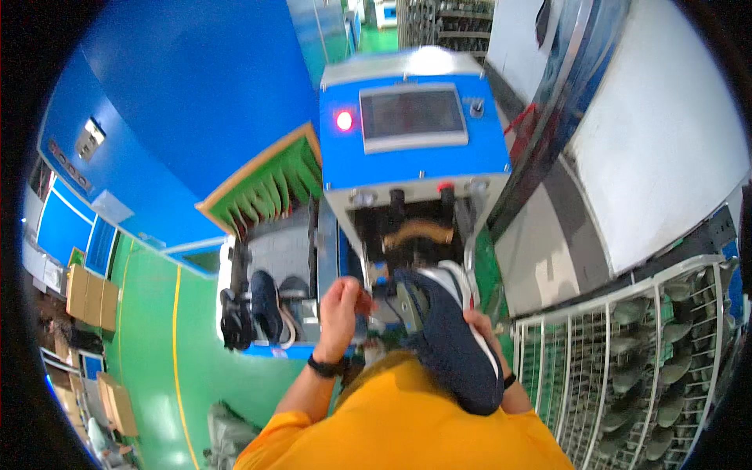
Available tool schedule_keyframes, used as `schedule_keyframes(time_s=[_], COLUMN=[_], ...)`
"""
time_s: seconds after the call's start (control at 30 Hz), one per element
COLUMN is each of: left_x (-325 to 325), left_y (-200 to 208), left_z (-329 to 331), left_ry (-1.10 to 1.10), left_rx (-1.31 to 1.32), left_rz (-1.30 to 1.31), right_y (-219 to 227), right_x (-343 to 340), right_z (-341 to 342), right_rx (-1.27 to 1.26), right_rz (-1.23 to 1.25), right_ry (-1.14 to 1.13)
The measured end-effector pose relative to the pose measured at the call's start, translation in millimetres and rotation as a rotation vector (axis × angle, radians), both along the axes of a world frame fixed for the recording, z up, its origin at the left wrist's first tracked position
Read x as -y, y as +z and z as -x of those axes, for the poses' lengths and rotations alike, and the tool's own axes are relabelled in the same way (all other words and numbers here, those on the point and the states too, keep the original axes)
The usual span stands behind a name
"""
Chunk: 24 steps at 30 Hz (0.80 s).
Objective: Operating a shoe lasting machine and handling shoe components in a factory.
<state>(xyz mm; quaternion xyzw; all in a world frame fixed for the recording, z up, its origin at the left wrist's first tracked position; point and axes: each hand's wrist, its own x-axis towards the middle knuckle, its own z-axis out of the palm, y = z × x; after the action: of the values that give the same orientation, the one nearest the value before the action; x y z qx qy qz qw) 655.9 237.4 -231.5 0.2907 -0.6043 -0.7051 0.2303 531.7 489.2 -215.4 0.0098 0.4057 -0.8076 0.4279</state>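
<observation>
A navy blue shoe (462,352) with a white sole edge lies across the front of my body, its greenish-grey inside showing at the opening. My right hand (484,330) grips it along the right side, the fingers partly hidden behind it. Just left of the shoe's opening, my left hand (342,313) is raised with its fingers curled together; what they hold, if anything, is too blurred to make out. Beyond the shoe, a white shoe part with a red trim (458,280) shows at the front of a blue-topped machine (337,160).
The machine carries a dark screen (413,116) and a lit red button (344,121). To its left, a conveyor (278,254) with green strip curtains (270,196) bears dark shoes (266,301). A white wire rack (564,376) of metallic shoe forms stands at right.
</observation>
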Motion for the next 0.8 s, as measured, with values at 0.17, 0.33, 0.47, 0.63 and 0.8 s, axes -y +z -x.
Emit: schedule_keyframes(time_s=[0.17, 0.33, 0.47, 0.63, 0.8], left_x=[-2, 15, 11, 20, 23], left_y=[5, -26, -24, -49, -55], left_z=[10, -8, -17, -21, -25], left_ry=[0.032, -0.264, -0.395, -0.350, -0.304], left_rx=[-0.209, -0.383, -0.489, -0.482, -0.422], left_rz=[-0.244, -0.683, -0.776, -0.841, -0.785], right_y=[-4, -33, -30, -28, -33], right_x=[11, -49, -23, 0, 8], right_z=[-2, -23, -19, -15, -14], right_rx=[-0.057, -0.041, -0.061, -0.097, -0.105], right_rz=[-0.109, -0.120, -0.141, -0.154, -0.151], right_ry=[0.114, 0.217, 0.215, 0.210, 0.189])
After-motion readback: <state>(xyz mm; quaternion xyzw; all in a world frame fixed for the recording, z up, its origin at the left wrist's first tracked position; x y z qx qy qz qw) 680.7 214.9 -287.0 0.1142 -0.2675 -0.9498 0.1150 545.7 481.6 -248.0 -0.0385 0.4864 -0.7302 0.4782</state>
